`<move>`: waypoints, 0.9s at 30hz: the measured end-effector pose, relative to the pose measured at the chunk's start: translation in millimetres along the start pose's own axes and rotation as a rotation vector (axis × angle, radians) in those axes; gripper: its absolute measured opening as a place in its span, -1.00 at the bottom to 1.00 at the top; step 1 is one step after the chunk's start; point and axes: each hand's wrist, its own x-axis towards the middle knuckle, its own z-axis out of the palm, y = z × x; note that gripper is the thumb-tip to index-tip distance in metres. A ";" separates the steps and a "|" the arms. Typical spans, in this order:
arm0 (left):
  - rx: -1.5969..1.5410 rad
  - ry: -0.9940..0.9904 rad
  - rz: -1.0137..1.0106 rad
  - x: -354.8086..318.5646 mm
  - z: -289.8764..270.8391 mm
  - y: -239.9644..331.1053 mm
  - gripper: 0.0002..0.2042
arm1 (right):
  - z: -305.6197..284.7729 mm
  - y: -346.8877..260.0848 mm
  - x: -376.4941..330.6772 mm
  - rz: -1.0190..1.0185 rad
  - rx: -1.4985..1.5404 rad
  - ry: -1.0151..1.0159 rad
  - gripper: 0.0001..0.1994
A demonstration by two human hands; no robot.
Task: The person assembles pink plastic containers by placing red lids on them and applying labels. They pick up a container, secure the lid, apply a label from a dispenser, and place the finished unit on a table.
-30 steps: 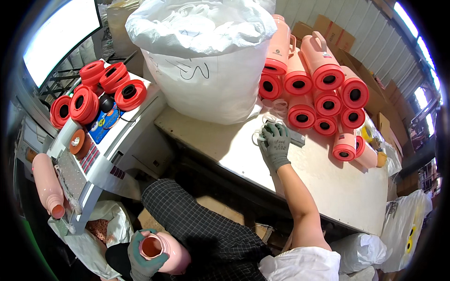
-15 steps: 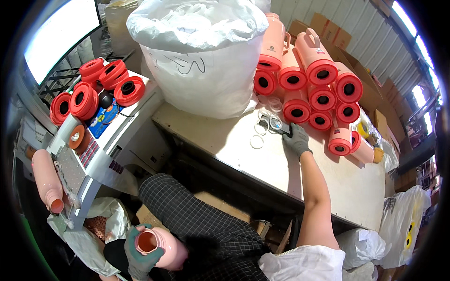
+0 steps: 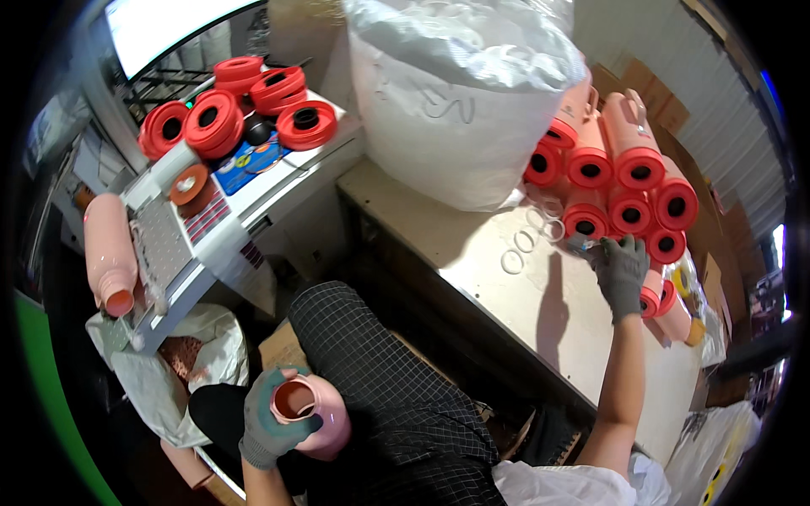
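Evidently a hold-and-reach step: our left hand [image 3: 268,417] curls round the bottle [image 3: 333,423] near its mouth; our right hand [image 3: 623,268], half-curled, is at a grey block [image 3: 579,243] on the counter [image 3: 599,358], rings [image 3: 524,250] leftward. Right grip unclear; lifting would need pinching.

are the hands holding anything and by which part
The left hand holds a pink bottle around its neck end, near the open mouth. The right hand is at a small grey object; whether gripped cannot be told.
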 end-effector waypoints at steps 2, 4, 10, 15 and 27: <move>0.054 0.009 0.028 -3.6 -3.6 -5.9 -0.27 | 18.2 -27.0 -16.7 0.000 0.338 0.094 -0.48; 0.067 0.002 0.047 -3.7 -5.8 -8.7 -0.28 | 63.3 -87.8 -29.3 0.071 1.383 0.040 -0.55; 0.140 0.030 0.062 -10.7 -6.2 6.3 -0.30 | 111.5 -299.0 -15.5 -0.073 0.969 0.146 -0.63; 0.201 0.046 0.019 -15.9 -8.6 5.6 -0.28 | 98.2 -357.5 37.7 0.009 0.738 0.086 -0.75; 0.277 -0.083 0.129 14.2 2.9 16.0 -0.23 | 121.7 -398.6 77.0 -0.170 0.489 0.127 -0.75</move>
